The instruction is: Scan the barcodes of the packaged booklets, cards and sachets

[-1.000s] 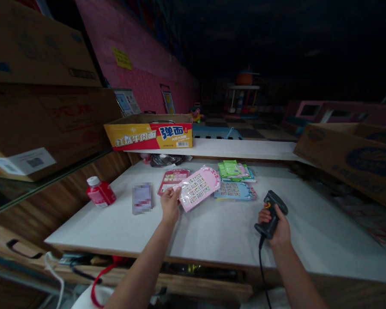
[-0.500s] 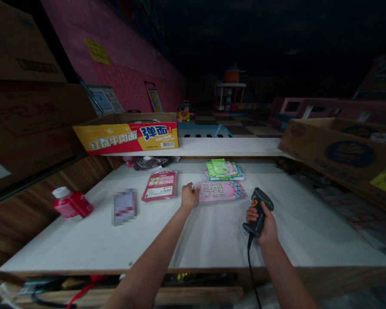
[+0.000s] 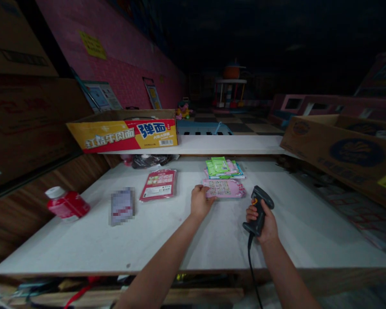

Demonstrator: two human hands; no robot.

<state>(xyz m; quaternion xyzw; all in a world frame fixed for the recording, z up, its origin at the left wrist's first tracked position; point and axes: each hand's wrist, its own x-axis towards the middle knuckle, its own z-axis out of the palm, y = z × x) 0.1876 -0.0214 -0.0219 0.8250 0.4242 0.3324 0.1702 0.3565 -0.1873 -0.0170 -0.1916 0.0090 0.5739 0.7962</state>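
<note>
While L hand (image 3: 202,201) grips pkt (image 3: 225,189) edge, scanner (image 3: 263,197) close.

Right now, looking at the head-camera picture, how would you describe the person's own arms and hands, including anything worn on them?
The left hand and right hand are ungloved, with no ring visible. The left forearm and right forearm are bare: no sleeve, watch or bracelet shows as far as the frame's lower edge.
</note>
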